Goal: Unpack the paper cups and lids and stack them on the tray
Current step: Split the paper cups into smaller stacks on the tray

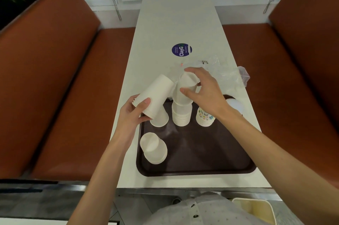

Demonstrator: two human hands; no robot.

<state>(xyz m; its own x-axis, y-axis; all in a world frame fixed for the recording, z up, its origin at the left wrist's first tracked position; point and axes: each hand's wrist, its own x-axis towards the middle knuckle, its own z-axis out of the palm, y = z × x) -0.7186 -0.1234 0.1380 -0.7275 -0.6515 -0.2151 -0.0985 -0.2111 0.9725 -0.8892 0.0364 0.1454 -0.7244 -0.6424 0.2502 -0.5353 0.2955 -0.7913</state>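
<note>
A dark brown tray [201, 167] lies on the white table. My left hand [134, 111] grips a short stack of white paper cups [156, 94], tilted, above the tray's far left corner. My right hand [205, 90] holds the top white cup [185, 87] of a tall upside-down stack [181, 114] on the tray. More upside-down white cups stand on the tray: one group [159, 120] under my left hand and a short stack [154, 148] nearer me. A patterned cup stack [204, 117] stands to the right. A white lid [235, 106] shows behind my right wrist.
Crumpled clear plastic wrapping [225, 72] lies on the table [165, 28] beyond the tray. A round blue sticker [181, 50] is further back. Orange bench seats [55, 96] flank the table on both sides. A cream bin [256, 210] stands at the lower right.
</note>
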